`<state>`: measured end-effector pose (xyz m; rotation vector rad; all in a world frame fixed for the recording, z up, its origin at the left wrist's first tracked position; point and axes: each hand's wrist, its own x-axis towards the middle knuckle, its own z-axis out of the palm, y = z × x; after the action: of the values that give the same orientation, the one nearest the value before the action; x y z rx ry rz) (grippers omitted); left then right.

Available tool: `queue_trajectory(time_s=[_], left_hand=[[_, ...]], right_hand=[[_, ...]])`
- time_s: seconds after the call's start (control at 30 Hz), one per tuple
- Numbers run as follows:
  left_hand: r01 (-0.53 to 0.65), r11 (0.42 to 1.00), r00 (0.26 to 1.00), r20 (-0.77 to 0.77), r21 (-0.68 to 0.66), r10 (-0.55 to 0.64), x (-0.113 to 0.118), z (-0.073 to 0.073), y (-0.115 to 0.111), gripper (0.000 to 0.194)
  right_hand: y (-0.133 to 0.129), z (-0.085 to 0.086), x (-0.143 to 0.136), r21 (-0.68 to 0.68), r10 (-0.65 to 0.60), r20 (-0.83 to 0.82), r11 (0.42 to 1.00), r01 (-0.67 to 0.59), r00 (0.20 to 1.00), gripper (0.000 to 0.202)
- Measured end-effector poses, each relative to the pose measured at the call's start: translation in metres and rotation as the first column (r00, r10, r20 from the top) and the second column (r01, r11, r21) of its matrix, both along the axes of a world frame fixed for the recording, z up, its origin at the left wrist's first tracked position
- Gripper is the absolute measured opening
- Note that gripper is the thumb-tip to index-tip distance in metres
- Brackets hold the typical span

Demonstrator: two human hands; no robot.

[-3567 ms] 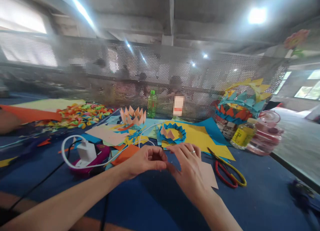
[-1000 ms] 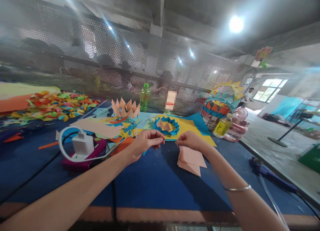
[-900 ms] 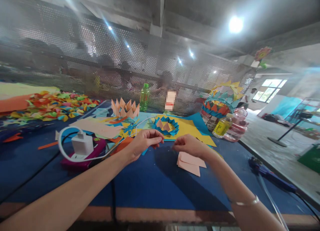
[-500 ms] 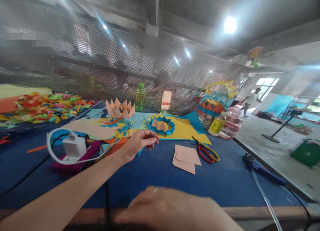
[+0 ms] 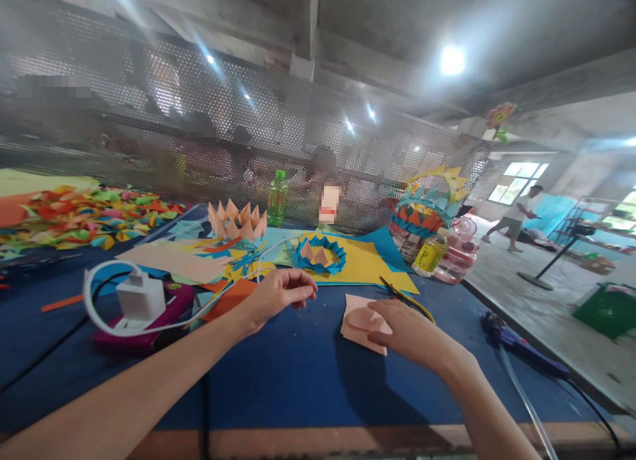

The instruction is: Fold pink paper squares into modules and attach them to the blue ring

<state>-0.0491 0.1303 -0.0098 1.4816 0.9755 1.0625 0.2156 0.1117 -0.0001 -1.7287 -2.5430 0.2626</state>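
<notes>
My left hand [image 5: 287, 293] hovers over the blue table, its fingers curled together; whether anything small is between them is hidden. My right hand [image 5: 410, 331] is over the pale pink paper squares [image 5: 358, 305], fingers spread and fingertips at the top sheet. Behind it lie scissors [image 5: 420, 307], partly covered by the hand. Beyond my left hand, a blue folded-paper ring [image 5: 322, 268] with two pink points inside rests on yellow sheets [image 5: 365, 261]. A pink folded-paper crown [image 5: 237, 221] stands to the left of the ring.
A white plug [image 5: 142, 299] sits on a purple power strip at left. Folded paper pieces [image 5: 94, 215] lie in a heap behind it. Bottles [image 5: 431, 253] and a decorated basket stand at back right. A glue gun [image 5: 521, 344] lies at right. A person walks in the background.
My right hand has moved from the table's front edge forward and right onto the pink squares, its fingers now spread. My left hand has hardly moved. The background person has shifted right.
</notes>
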Motion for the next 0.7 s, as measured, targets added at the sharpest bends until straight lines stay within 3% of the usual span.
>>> queue_trajectory(time_s=[0.17, 0.33, 0.47, 0.7], left_hand=[[0.003, 1.0, 1.0, -0.006, 0.002, -0.003, 0.0, -0.002, 0.001, 0.021], [0.004, 1.0, 1.0, -0.015, 0.004, -0.004, 0.0, 0.0, 0.001, 0.02], [-0.002, 1.0, 1.0, -0.021, 0.009, 0.002, 0.0, 0.001, 0.0, 0.019], [0.001, 1.0, 0.999, -0.036, 0.009, -0.001, 0.0, 0.001, 0.0, 0.019]], right_hand=[[0.004, -0.001, -0.016, 0.034, 0.136, 0.024, 0.99, -0.137, 0.99, 0.026], [0.009, 0.0, -0.026, 0.048, 0.078, 0.135, 0.995, -0.085, 0.988, 0.038], [0.013, -0.006, -0.024, 0.083, 0.077, 0.148, 0.993, -0.09, 0.986, 0.037], [0.011, -0.002, -0.019, 0.186, 0.04, 0.07, 0.981, -0.053, 0.997, 0.041]])
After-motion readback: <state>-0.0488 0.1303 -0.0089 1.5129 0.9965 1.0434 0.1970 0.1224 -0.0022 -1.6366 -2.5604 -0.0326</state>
